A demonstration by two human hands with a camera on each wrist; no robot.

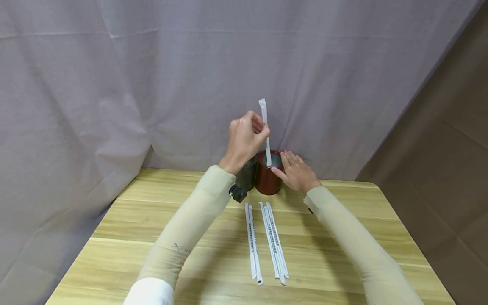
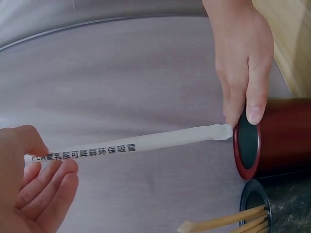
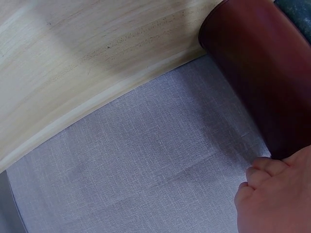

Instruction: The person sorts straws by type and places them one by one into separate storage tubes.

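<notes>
My left hand pinches a paper-wrapped straw upright, its lower end at the mouth of a dark red cup. My right hand holds the cup by its right side, fingers curled over the rim. Three more wrapped straws lie side by side on the wooden table in front of the cup.
A dark cup stands just left of the red one and holds wooden sticks. A grey curtain hangs close behind both cups. The table's right edge is near a brown wall.
</notes>
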